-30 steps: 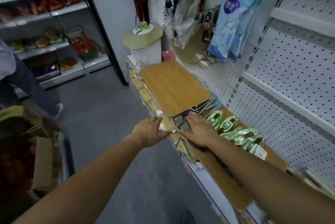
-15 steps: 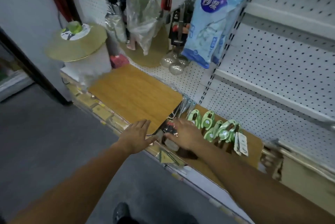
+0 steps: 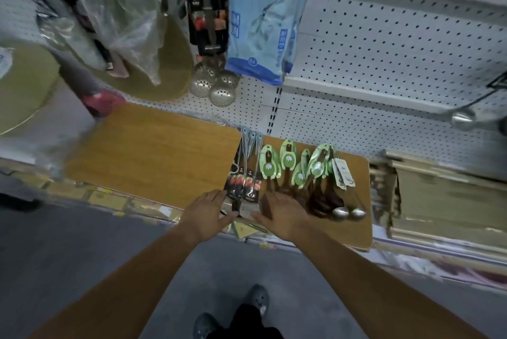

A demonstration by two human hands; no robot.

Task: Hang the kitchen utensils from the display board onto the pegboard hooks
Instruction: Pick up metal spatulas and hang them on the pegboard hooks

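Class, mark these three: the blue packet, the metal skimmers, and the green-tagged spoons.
blue packet (image 3: 263, 17), head view, middle of its front.
metal skimmers (image 3: 221, 94), head view, bowl of the lowest one.
green-tagged spoons (image 3: 288, 158), head view, one green card.

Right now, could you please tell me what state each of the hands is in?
Left hand: open, fingers straight, beside the black-carded utensils.
Right hand: open, flat over the dark-handled utensils.
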